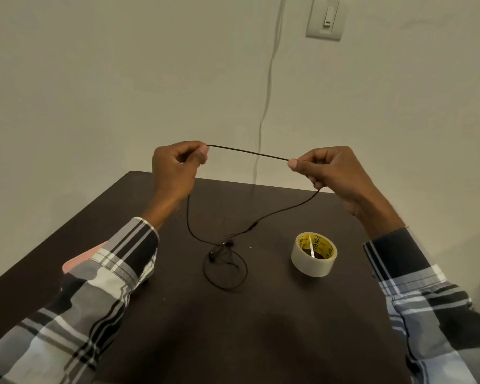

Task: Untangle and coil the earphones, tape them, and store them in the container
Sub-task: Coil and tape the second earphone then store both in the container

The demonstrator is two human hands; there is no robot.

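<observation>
We hold the black earphones [248, 153] cable taut above the counter [261, 314]: left hand [175, 167] & right hand [327, 173] each pinch it w/ thumb & finger. Rest of cable hangs down to a tangled loop w/ earbuds on the counter. Tape roll [313, 254] stands just right of it; yellow core print too small to read.

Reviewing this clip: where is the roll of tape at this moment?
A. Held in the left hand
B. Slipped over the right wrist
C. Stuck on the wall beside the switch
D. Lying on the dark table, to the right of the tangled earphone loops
D. The tape roll sits on the table right of the loose earphones, while the left hand and right hand pinch a taut stretch of cable above.
</observation>
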